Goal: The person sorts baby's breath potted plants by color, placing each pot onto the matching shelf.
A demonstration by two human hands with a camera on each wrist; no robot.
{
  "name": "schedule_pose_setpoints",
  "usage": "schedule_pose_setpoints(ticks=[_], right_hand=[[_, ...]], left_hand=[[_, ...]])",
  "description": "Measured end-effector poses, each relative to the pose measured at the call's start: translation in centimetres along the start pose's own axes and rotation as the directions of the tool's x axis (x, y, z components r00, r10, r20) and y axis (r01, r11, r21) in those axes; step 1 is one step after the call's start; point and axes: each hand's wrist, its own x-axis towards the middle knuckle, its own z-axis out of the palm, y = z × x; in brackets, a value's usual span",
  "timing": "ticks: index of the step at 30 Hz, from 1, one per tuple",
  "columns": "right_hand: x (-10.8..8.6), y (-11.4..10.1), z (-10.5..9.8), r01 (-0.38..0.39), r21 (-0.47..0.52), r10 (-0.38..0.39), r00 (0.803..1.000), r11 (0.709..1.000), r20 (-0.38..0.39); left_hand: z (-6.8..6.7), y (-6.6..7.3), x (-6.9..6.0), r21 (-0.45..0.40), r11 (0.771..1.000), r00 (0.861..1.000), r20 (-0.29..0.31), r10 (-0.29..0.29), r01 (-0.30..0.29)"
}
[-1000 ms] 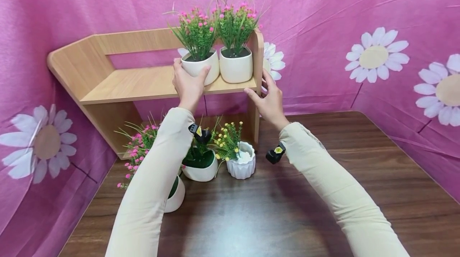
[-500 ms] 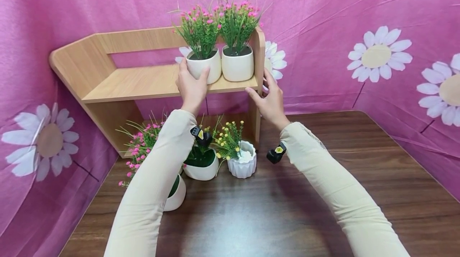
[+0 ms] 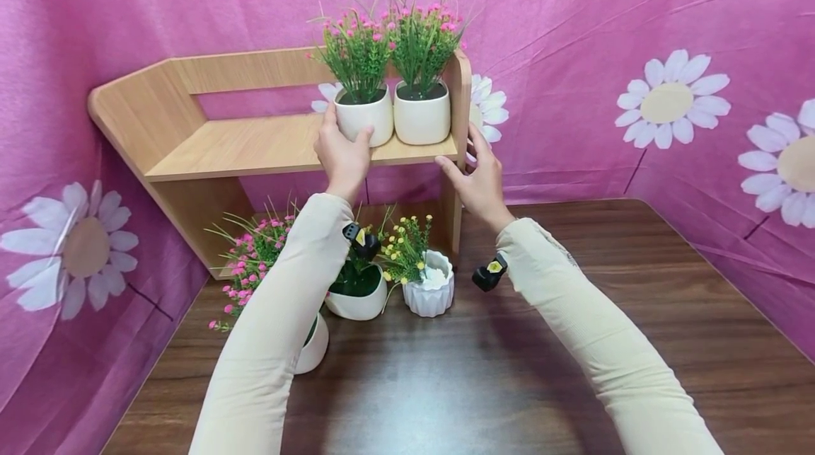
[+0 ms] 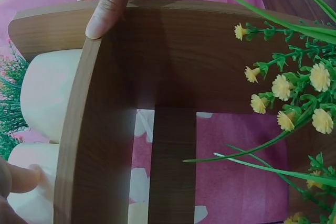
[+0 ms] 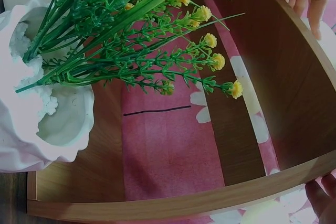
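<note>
On the upper board of the wooden shelf [image 3: 242, 145] two white pots with pink flowers stand side by side at the right end. My left hand [image 3: 344, 158] grips the left pot [image 3: 372, 119], thumb on its front and fingers at its left side. The right pot [image 3: 422, 119] stands close to the shelf's right side panel. My right hand [image 3: 479, 182] holds that panel, thumb at the board's front edge and fingers on the outer side. In the left wrist view the right hand's thumb [image 4: 107, 17] presses the board's edge.
On the brown table [image 3: 541, 342], before the shelf, stand a white fluted pot [image 3: 429, 294] with yellow flowers, a white pot with green filling [image 3: 358, 303] and a white pot [image 3: 313, 352] with pink flowers, partly behind my left sleeve. Pink cloth [image 3: 547, 9] hangs behind.
The left pot has moved right along the upper board, with my left hand on it, and now stands nearer the right pot. My right hand stays at the side panel.
</note>
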Motion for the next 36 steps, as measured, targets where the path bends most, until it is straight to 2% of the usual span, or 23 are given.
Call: schedule_pose_setpoints(ticks=[4,9,13,20,24,29,36], right_hand=[[-0.1,0.1,0.0,-0.002,0.004,0.002,1.000,1.000,0.000],[-0.1,0.1,0.0,0.000,0.003,0.000,1.000,1.000,0.005],[-0.1,0.0,0.0,-0.014,0.003,0.014,1.000,1.000,0.005],[-0.1,-0.1,0.0,-0.022,0.012,0.022,1.000,1.000,0.007],[-0.2,0.0,0.0,-0.026,0.023,0.025,1.000,0.999,0.007],[-0.2,0.1,0.0,-0.035,0.031,0.035,0.999,0.999,-0.002],[-0.2,0.0,0.1,-0.031,0.032,0.031,1.000,0.999,0.000]], left_hand=[[-0.1,-0.1,0.1,-0.031,1.000,1.000,0.000,-0.001,0.001],[-0.3,-0.2,0.2,-0.088,0.995,0.999,0.002,-0.041,0.041],[-0.5,-0.2,0.2,-0.139,0.989,0.999,0.020,-0.049,0.051],[-1.2,0.0,0.6,-0.153,0.986,0.997,0.041,-0.060,0.065],[-2.6,0.2,1.0,-0.159,0.984,0.995,0.074,-0.067,0.078],[-5.1,0.6,1.4,-0.179,0.977,0.987,0.130,-0.093,0.115],[-9.1,-0.3,1.5,-0.140,0.986,0.977,0.201,-0.063,0.093]])
